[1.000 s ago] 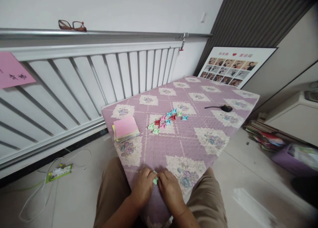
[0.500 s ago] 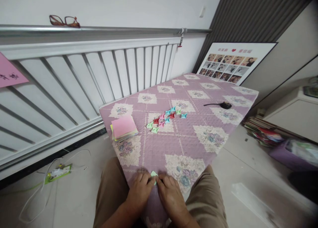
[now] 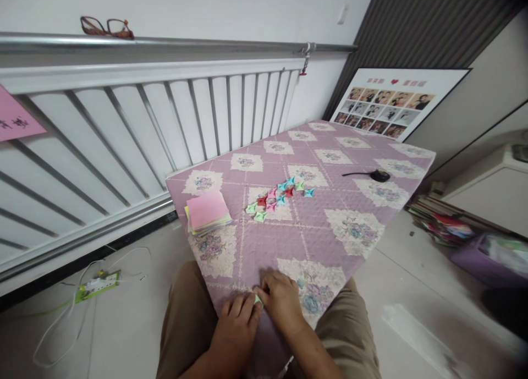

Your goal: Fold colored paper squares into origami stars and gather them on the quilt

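Note:
A small light green folded paper lies at the table's near corner, mostly covered by fingers. My left hand grips it from the left, fingers together. On its right side, my right hand pinches the same paper with curled fingers. Several small folded paper pieces in green, red, pink and blue sit in a loose group at mid-table. A stack of square paper sheets, pink on top, rests near the left edge.
The table wears a purple flowered cloth. A black object with a thin cord lies far right. A white radiator borders the left side. Behind stands a photo board. Glasses rest on the pipe.
My right hand has moved slightly up and turned over the green paper. My left hand has shifted a little lower, and less of the paper shows. The view has shifted slightly.

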A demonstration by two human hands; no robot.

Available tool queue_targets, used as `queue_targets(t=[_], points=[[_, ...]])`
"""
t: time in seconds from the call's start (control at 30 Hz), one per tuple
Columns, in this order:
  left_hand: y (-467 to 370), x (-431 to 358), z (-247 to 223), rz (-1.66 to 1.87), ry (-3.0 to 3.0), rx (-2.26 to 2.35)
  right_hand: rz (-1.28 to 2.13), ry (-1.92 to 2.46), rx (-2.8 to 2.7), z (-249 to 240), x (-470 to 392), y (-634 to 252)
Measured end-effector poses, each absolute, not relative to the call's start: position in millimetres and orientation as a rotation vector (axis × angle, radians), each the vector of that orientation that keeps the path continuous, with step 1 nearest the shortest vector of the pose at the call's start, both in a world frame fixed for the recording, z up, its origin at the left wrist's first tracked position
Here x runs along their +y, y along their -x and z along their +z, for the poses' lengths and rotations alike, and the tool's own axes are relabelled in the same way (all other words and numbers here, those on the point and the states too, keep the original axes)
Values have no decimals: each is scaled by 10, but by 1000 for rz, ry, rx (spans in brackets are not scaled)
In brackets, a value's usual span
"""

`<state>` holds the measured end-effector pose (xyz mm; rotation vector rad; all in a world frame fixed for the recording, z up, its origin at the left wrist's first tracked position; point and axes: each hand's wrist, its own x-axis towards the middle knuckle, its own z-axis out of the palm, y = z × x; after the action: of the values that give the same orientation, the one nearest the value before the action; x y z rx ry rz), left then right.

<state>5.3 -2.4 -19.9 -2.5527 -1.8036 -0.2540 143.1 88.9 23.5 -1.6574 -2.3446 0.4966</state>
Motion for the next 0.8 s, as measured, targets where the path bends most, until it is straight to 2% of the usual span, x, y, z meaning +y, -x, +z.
queue_targets(t=[0.37, 0.57, 0.8], points=[[-82, -73, -248, -341, 2456, -1860, 592, 1832, -2547, 322, 1255, -1312], [-45, -34, -220, -286, 2509, -1866, 651, 1644, -2513, 253, 1289, -1405], [-38, -51, -149, -285, 2566, -1934, 727, 1297, -2451, 197, 900, -1676]])
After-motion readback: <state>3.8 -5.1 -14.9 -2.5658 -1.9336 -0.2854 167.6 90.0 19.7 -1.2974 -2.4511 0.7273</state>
